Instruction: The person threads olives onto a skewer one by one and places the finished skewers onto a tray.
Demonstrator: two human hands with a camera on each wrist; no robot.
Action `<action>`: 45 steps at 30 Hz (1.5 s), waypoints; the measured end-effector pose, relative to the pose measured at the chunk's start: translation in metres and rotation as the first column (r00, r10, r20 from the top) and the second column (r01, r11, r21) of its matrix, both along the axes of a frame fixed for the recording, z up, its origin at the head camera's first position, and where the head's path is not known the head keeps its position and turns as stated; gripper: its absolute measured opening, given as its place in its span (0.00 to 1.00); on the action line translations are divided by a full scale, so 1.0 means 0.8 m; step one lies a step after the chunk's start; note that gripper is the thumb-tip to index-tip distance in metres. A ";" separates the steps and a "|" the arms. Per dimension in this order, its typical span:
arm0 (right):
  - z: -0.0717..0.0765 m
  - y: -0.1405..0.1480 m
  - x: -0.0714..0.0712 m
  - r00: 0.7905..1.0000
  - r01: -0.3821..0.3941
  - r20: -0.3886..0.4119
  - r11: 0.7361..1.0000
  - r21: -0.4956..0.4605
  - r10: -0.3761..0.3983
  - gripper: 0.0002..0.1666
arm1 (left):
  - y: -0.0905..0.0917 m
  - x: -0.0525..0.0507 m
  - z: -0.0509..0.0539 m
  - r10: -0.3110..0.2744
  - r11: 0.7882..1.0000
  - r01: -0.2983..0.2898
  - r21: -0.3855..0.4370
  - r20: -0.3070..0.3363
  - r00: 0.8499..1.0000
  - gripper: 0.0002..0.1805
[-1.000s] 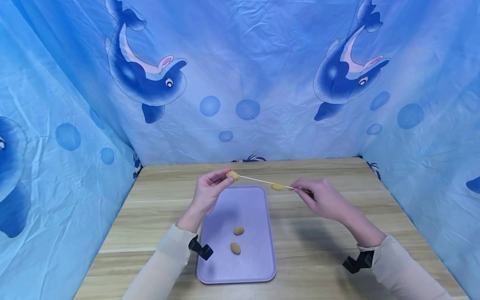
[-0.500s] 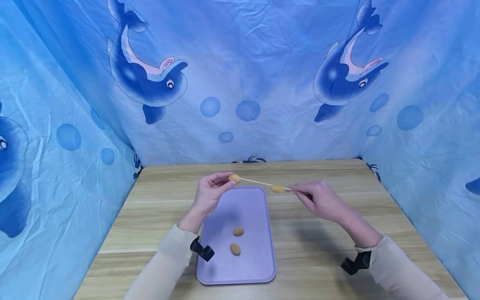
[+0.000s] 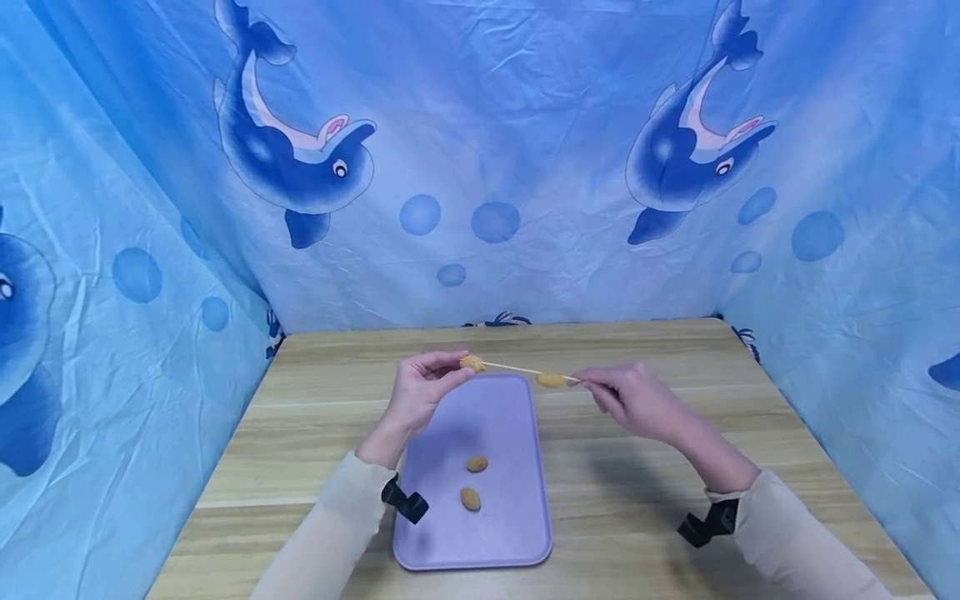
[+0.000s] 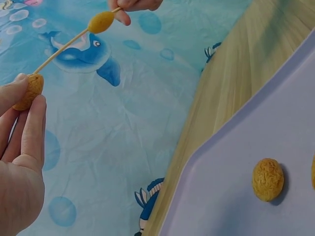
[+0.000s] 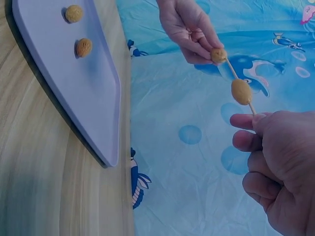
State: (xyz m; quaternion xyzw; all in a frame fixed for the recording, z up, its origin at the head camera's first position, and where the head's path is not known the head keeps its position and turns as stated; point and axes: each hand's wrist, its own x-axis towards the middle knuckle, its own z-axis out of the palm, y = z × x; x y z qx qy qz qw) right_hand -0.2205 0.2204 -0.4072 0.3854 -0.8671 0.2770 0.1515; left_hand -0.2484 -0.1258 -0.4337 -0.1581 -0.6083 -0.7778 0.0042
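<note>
My left hand (image 3: 422,390) pinches a wrinkled yellow-brown dried fruit (image 4: 32,91) between thumb and fingers. A thin wooden skewer (image 3: 512,367) runs from that fruit toward the right; how deep its tip sits inside is hidden. Further along the skewer, a smoother yellow dried fruit (image 5: 241,92) is threaded, close to my right fingertips. My right hand (image 3: 633,400) grips the skewer near its other end, thumb against forefinger. Both hands are raised above the far end of a lilac tray (image 3: 510,533). Two more dried fruits, one (image 3: 477,463) behind the other (image 3: 470,499), lie on it.
The tray lies on a wood-grain table (image 3: 645,517). Blue curtains (image 3: 480,150) with dolphin prints hang behind the table and along both sides. A black wrist camera (image 3: 405,500) is strapped to the left wrist, another (image 3: 708,525) to the right.
The hands have come slightly closer, the left moving right and down, the right moving left. Less skewer shows between the two fruits. The fruits on the tray stay put.
</note>
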 end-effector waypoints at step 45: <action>-0.002 -0.019 -0.010 0.993 -0.001 -0.119 0.998 -0.070 -0.007 0.15 | 0.011 -0.002 0.001 -0.029 0.999 0.028 0.022 0.026 0.999 0.13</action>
